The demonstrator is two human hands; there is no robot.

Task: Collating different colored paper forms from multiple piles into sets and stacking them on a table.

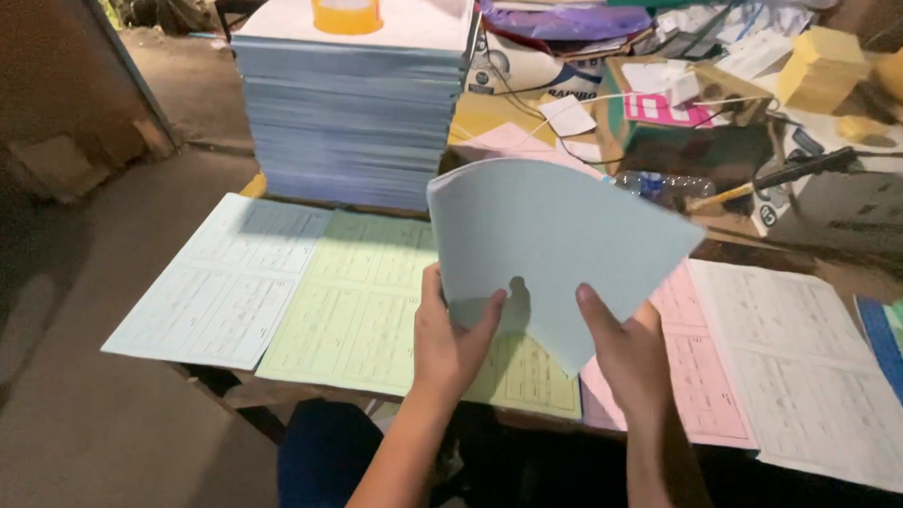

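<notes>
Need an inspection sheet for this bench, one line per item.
Surface: table covered by printed forms: blue sheet, green sheet, pink sheet, white sheet.
Job's things: pale blue sheets held up over the forms.
Clutter: tall paper stack with tape roll; boxes, brush.
Grippers: left hand and right hand both grip the sheets.
Cables: white cable.
Surroundings: bare floor.

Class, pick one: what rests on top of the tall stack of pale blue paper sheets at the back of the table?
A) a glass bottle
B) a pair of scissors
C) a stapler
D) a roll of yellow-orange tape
D: a roll of yellow-orange tape lies flat on the top sheet of the tall stack of pale blue paper sheets.
</notes>
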